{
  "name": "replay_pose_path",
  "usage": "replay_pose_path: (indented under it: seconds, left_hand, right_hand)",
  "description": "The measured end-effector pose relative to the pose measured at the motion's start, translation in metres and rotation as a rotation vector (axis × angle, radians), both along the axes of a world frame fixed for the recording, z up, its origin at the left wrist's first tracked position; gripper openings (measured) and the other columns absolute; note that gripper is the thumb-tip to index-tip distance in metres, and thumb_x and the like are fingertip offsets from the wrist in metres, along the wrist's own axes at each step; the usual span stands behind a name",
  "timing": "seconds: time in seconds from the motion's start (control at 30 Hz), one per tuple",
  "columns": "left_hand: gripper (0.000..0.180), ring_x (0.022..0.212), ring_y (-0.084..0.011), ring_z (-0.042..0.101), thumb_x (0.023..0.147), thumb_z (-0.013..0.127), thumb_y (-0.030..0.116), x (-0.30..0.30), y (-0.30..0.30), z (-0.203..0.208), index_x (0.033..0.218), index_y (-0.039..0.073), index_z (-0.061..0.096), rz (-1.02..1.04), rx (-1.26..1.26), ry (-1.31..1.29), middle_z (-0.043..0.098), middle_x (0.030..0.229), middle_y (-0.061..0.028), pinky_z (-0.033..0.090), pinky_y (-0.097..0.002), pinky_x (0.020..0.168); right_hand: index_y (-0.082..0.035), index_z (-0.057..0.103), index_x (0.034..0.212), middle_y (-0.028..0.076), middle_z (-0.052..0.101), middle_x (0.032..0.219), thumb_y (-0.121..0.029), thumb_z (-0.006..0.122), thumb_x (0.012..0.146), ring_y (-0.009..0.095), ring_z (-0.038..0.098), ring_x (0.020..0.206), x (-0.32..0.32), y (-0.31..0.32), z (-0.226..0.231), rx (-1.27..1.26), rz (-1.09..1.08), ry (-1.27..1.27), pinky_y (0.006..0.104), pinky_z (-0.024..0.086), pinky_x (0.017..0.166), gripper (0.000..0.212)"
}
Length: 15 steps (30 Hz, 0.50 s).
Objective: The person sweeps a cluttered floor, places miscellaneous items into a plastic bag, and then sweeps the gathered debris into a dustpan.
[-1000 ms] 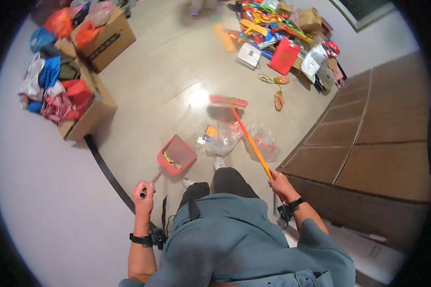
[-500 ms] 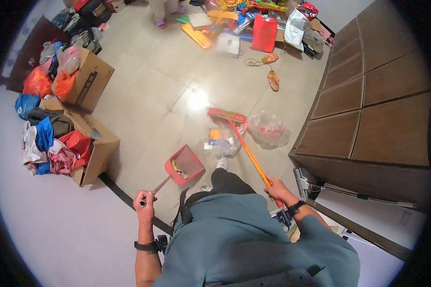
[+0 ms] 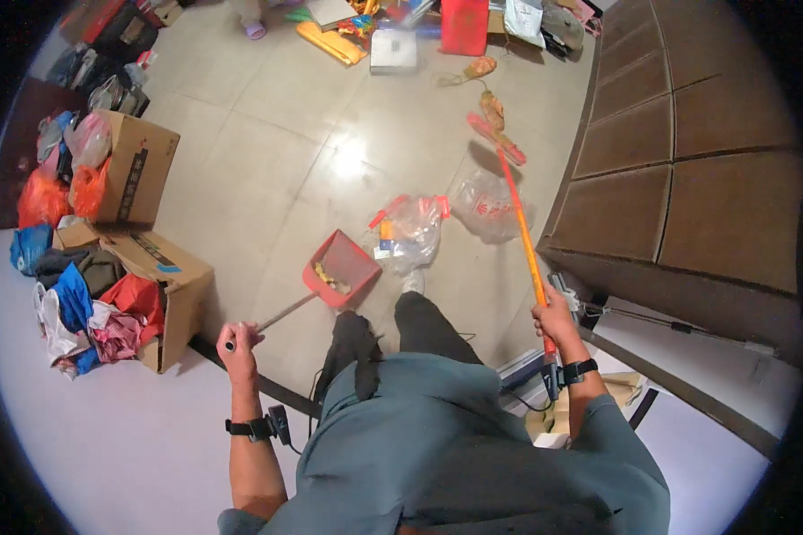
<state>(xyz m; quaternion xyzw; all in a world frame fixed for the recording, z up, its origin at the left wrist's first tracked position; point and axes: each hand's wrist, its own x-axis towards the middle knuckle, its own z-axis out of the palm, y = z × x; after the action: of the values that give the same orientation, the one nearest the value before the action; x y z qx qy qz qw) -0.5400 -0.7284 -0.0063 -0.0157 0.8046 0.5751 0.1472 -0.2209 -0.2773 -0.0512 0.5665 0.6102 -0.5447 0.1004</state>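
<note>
With the elbow bending and the knuckles up, we are keeping our left hand [image 3: 239,349] closed around the handle end of a red dustpan [image 3: 357,257], whose pan is sitting ahead of our left leg [image 3: 351,348] with scraps [image 3: 332,278] in it. Our right hand [image 3: 553,323] is wrapping snugly around an orange broom [image 3: 522,225], its head reaching past a clear plastic bag [image 3: 489,209], though whether it is touching the floor [image 3: 268,143] we cannot quite tell.

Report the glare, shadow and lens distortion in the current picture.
Head view: white glare burns out a patch of the floor; head view: a dark shadow falls beside the broom head; head view: edges of the brown panels curve, and the corners go black.
</note>
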Motion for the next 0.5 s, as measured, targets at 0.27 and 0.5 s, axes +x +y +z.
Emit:
replay_pose_path:
  seconds: [0.27,0.5]
  left_hand:
    - [0.022,0.065,-0.0130,0.054,0.087,0.051,0.014,-0.048,0.004,-0.012,0.069,0.003,0.048,0.092,0.104,-0.022,0.055,0.073,-0.0067,0.052,-0.0309,0.059]
    - [0.021,0.071,-0.0137,0.055,0.087,0.052,0.015,-0.115,-0.009,-0.048,0.070,0.003,0.050,-0.054,0.122,-0.024,0.057,0.077,-0.0058,0.052,-0.0321,0.064]
  right_hand:
    - [-0.014,0.031,0.135,0.001,0.046,0.057,0.004,0.048,0.075,0.010,0.042,0.042,0.051,-0.065,0.022,0.052,-0.087,-0.036,0.0241,0.037,0.036,0.066]
    - [-0.013,0.030,0.136,-0.001,0.043,0.057,0.007,0.047,0.076,0.010,0.041,0.041,0.043,-0.130,0.046,0.021,-0.254,-0.052,0.0237,0.034,0.035,0.065]
